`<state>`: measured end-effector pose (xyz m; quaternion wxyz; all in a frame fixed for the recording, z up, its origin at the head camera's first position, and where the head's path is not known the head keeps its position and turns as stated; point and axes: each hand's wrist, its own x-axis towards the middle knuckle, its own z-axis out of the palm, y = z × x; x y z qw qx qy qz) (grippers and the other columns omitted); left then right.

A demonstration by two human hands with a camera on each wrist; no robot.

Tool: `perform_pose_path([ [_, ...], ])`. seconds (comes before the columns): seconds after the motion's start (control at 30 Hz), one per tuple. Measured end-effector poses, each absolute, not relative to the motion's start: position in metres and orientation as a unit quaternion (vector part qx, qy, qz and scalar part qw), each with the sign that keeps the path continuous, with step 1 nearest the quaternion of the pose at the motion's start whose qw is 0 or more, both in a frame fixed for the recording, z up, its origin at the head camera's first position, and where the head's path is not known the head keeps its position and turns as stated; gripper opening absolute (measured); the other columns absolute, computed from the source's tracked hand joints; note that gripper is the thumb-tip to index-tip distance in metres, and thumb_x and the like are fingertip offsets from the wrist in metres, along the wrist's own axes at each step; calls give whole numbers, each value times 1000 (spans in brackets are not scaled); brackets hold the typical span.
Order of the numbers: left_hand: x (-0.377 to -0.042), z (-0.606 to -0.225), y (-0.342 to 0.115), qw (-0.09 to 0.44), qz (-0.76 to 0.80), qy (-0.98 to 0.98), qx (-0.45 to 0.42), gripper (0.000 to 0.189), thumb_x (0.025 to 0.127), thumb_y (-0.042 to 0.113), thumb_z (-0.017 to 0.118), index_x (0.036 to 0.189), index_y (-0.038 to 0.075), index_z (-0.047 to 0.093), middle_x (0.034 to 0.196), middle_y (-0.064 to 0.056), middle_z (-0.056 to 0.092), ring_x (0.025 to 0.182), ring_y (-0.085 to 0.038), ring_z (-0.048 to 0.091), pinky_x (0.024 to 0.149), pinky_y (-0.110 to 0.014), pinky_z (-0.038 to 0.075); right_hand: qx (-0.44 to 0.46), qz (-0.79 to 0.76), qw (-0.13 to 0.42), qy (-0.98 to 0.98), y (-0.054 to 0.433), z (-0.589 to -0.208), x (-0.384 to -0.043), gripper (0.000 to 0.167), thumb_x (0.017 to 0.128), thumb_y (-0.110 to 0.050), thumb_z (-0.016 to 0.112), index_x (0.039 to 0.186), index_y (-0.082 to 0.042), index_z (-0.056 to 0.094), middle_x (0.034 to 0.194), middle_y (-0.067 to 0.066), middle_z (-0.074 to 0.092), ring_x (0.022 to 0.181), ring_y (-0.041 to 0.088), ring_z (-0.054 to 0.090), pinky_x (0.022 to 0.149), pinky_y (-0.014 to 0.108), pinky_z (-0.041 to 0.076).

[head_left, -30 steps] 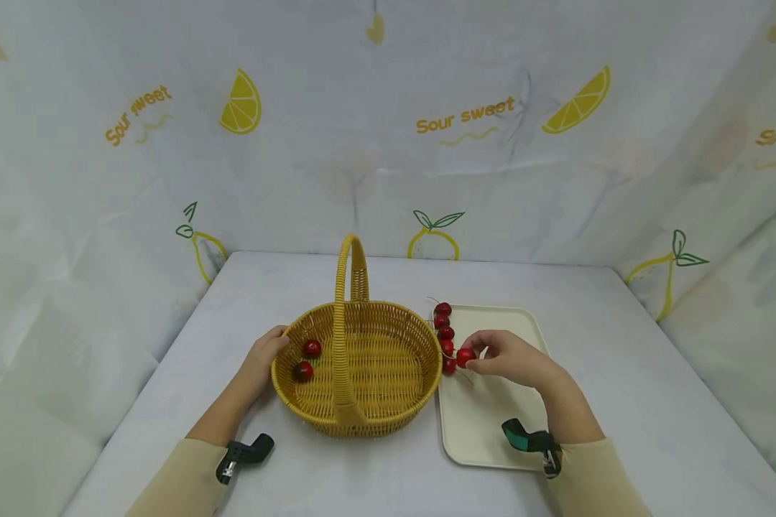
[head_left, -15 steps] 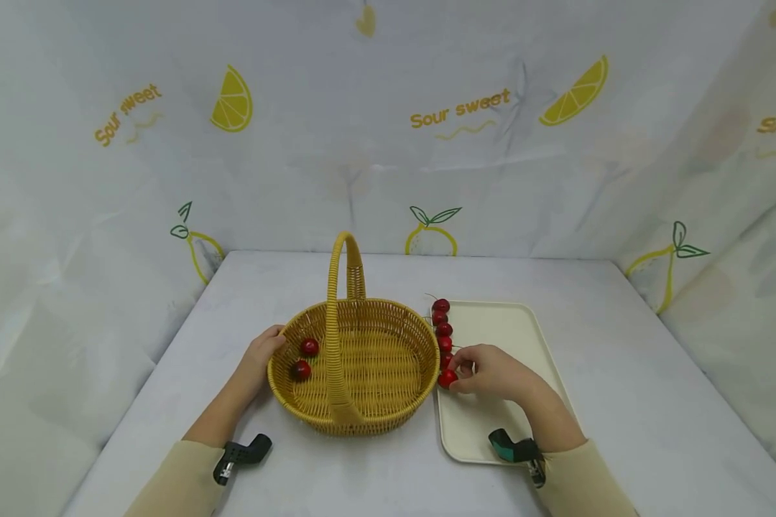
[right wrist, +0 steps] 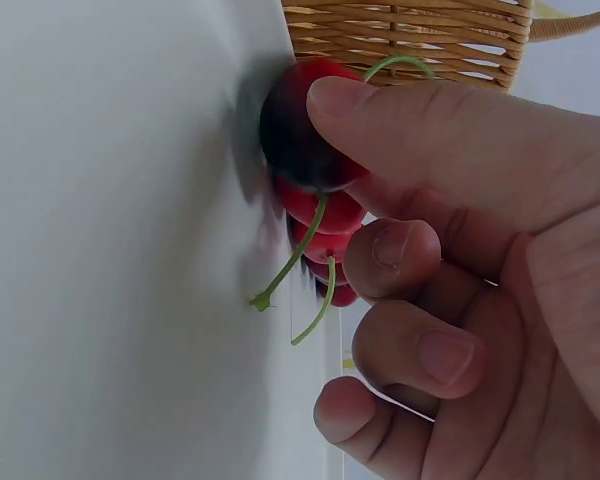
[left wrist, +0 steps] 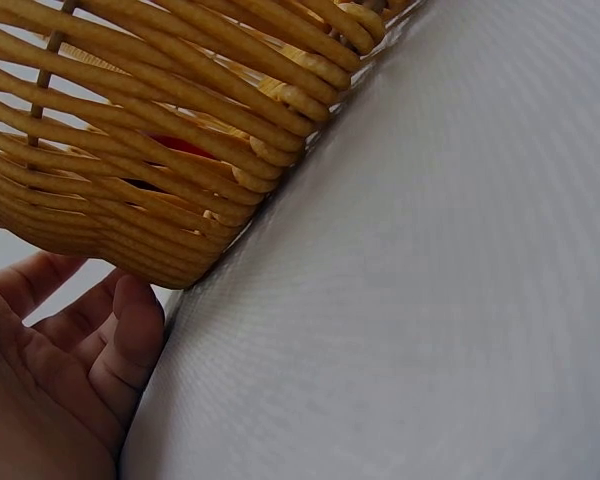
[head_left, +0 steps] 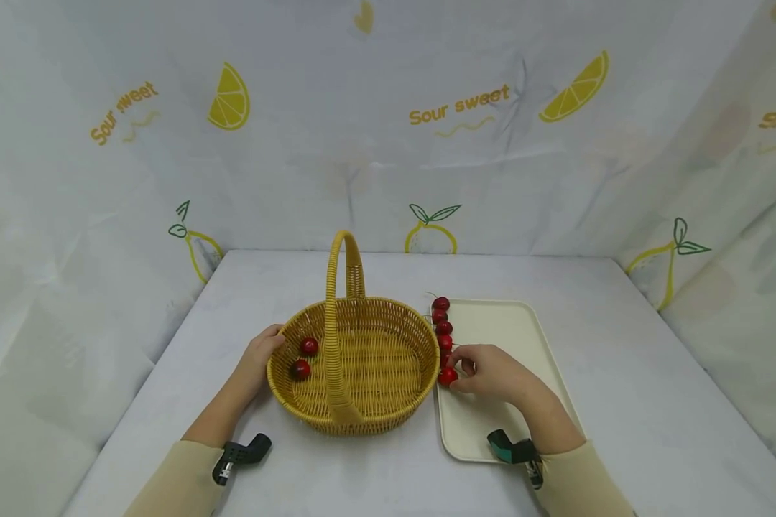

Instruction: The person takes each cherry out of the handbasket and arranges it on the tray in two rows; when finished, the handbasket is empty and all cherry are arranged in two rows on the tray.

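Observation:
A yellow wicker basket (head_left: 378, 424) with a tall handle stands mid-table, two dark red cherries (head_left: 300, 370) lying in its left half. At its left rim, my left hand (head_left: 259, 359) holds the basket, fingertips over the edge; in the left wrist view this hand's (left wrist: 65, 370) lower fingers lie curled against the wicker wall (left wrist: 180, 110). Over the tray's left edge, my right hand (head_left: 494, 373) pinches a red cherry (head_left: 447, 377) at the near end of a row of cherries (head_left: 444, 328). The right wrist view shows the thumb on this two-toned cherry (right wrist: 310, 125), with green-stemmed ones behind.
The cream rectangular tray (head_left: 491, 316) lies right of the basket, its left edge close to the basket's rim. The arched handle (head_left: 333, 323) rises high over the basket. Behind the white table (head_left: 640, 373) hangs a lemon-print cloth (head_left: 336, 108).
My right hand has brought the cherry down and toward me, from above the tray to the near end of the row. My left hand stays at the basket's rim.

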<state>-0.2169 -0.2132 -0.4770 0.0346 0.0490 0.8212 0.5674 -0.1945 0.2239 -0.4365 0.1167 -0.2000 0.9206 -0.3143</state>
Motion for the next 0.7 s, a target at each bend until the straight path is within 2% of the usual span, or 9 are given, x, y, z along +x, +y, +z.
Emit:
perform_pose_path([
  [0.27, -219, -479, -215, 38, 567, 821, 51, 46, 106, 24, 34, 137, -1, 56, 139, -20, 57, 137, -34, 45, 118, -52, 26, -187, -329, 112, 919, 226, -432, -194, 28, 82, -13, 85, 102, -13, 65, 72, -2, 49, 64, 13, 47, 56, 27, 38],
  [0.5, -218, -478, -216, 43, 567, 821, 55, 46, 107, 22, 32, 140, -2, 53, 140, -21, 56, 137, -34, 46, 117, -52, 28, -179, -356, 96, 912, 230, -424, -193, 30, 88, -13, 80, 112, -9, 63, 79, -1, 51, 68, 18, 48, 57, 27, 39],
  [0.7, -218, -478, -215, 34, 559, 827, 56, 44, 107, 22, 34, 137, 0, 57, 135, -17, 61, 127, -26, 52, 106, -29, 39, -187, -396, 61, 897, 236, -413, -192, 32, 91, -16, 79, 117, -6, 63, 83, 1, 52, 72, 19, 49, 58, 26, 41],
])
